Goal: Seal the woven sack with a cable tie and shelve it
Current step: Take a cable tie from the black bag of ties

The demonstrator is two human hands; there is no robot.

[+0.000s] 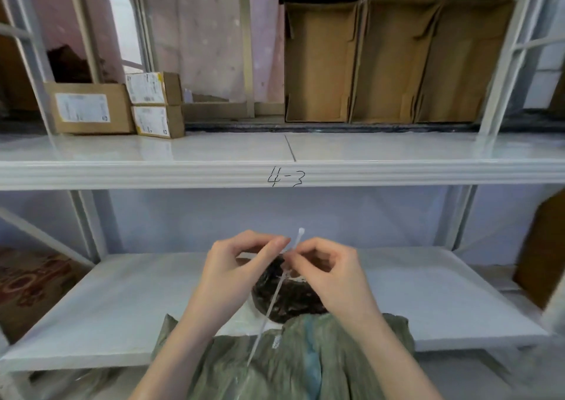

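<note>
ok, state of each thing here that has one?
sack: neck bunched, not yet tied shut, leaning on the lower shelf edge
cable tie: not yet looped closed, tail hanging loose
left hand: fingers curled at the tie
right hand: pinching the tie
tall boxes: upright, flaps open

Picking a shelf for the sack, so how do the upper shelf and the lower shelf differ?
The upper shelf carries cardboard boxes at its back; the lower shelf shows none. The upper shelf's front edge is marked 4-3; the lower shelf's edge shows no marking. Both are white.
</note>
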